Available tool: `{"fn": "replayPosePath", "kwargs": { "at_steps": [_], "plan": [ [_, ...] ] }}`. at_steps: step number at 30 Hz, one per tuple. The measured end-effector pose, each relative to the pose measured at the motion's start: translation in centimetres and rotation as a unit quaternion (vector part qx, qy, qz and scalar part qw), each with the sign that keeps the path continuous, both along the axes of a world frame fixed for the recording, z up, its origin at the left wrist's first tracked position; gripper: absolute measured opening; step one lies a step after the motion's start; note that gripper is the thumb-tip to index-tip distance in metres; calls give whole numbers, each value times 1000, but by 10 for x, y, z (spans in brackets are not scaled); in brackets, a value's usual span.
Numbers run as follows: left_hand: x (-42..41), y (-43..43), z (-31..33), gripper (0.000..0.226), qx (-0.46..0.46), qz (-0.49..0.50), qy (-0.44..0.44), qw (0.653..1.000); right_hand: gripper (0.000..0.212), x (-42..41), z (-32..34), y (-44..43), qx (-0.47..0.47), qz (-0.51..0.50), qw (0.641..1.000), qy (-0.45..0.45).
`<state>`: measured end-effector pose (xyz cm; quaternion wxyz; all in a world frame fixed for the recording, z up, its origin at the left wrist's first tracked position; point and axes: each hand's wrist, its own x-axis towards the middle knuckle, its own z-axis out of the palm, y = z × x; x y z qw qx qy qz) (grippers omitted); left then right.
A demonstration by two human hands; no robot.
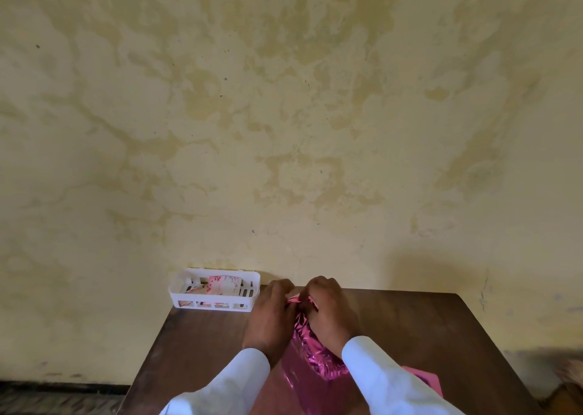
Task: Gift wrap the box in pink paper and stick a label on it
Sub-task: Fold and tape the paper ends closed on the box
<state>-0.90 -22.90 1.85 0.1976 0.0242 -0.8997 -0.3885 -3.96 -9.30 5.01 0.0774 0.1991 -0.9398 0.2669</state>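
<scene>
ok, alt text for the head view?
The left hand and right hand pinch the far end of shiny pink paper bunched on a dark wooden table. A white basket of patterned items sits at its far left corner, against a stained yellow wall.

I am in a plain room, maybe a home. My brown wooden tabletop [205, 335] stands against a pale yellow wall [284, 130] with stains and patches.
</scene>
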Motion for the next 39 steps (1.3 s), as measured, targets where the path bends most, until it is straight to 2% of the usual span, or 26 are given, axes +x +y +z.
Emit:
{"fn": "replayPosePath", "kwargs": {
  "at_steps": [3, 11, 14, 16, 20, 22, 25, 29, 33, 39],
  "plan": [
    [4, 7, 2, 21, 104, 44, -2, 994, 10, -3, -5, 2, -3, -4, 1000, 15],
    [5, 13, -6, 26, 172, 58, -1, 983, 9, -3, -5, 4, -17, -3, 999, 28],
    [3, 12, -3, 32, 210, 50, -21, 976, 10, -4, -7, 6, -31, -16, 999, 7],
    [2, 11, -2, 32, 210, 47, -27, 976, 16, -3, -6, 6, -52, -26, 998, -14],
    [0, 10, -4, 33, 212, 46, -28, 976, 47, -1, -3, 7, -61, -11, 994, -90],
    [-1, 10, -3, 35, 210, 44, -28, 976, 51, -1, 0, 6, -50, 5, 994, -101],
    [-1, 12, -1, 37, 208, 38, -32, 977, 46, -5, 2, 3, -18, 23, 997, -76],
    [-2, 14, -1, 38, 210, 34, -33, 977, 21, -8, 5, -1, -29, 18, 997, -75],
    [-2, 13, -2, 37, 207, 31, -39, 977, 33, -7, 7, 2, -72, 12, 994, -87],
    [-2, 9, -4, 34, 168, 14, -35, 985, 30, -6, 4, 5, -104, 7, 992, -73]
  ]
}}
